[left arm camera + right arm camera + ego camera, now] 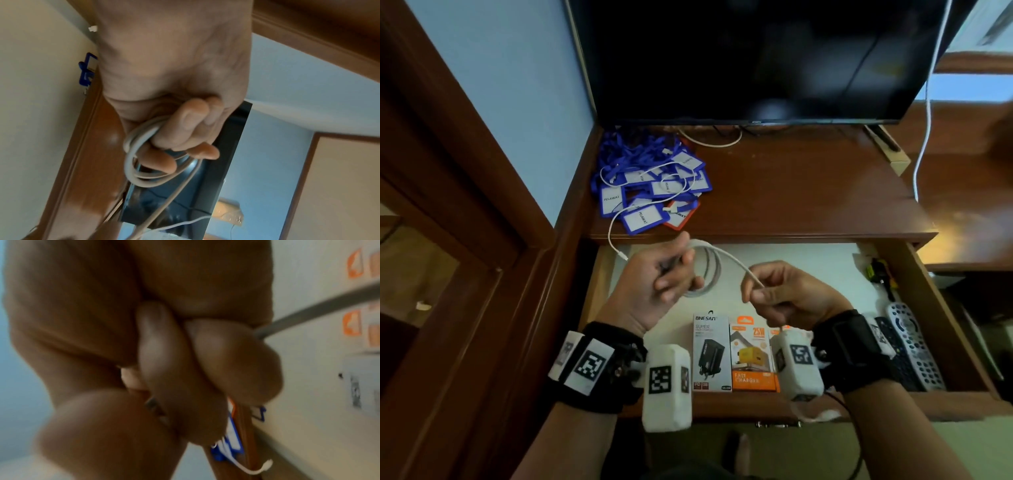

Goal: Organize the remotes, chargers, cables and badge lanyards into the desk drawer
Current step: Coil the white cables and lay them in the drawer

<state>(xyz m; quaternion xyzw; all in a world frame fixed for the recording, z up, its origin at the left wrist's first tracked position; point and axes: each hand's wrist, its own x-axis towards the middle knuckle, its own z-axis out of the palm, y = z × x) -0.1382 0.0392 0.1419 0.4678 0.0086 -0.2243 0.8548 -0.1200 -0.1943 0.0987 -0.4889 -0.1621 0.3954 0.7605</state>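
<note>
Over the open drawer (599,284), my left hand (664,270) grips several loops of a white cable (710,265); the left wrist view shows the coil (141,177) wrapped round my curled fingers (179,125). My right hand (774,291) pinches the same cable's loose run (308,311) a short way to the right. A second thin white cable (616,222) trails from the lanyard pile over the desk edge. Blue badge lanyards (650,181) lie heaped at the desk's back left. Two boxed chargers (712,353), (753,356) and remotes (914,346) lie in the drawer.
A dark TV screen (756,58) stands at the back of the wooden desk (808,192). A white wire (924,130) hangs down at the right. A wooden door frame (465,205) borders the left. Small tools (880,274) sit in the drawer's back right corner.
</note>
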